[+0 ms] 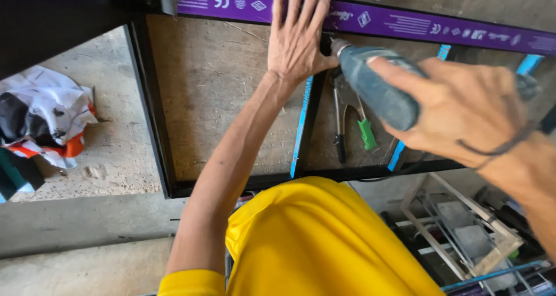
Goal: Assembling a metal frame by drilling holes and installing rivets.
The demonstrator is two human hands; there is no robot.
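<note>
The left hand (296,38) lies flat with fingers spread on the purple-wrapped frame bar (405,23), arm stretched forward, while just beside its thumb the right hand (463,108), wrist bent, is clamped around a grey-green power drill (376,90) whose tip meets that bar, pliers (347,119) lying below.

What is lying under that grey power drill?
Under the grey drill, held in the right hand, pliers with one green and one black grip lie on the brown board. The drill hides their jaws.
</note>
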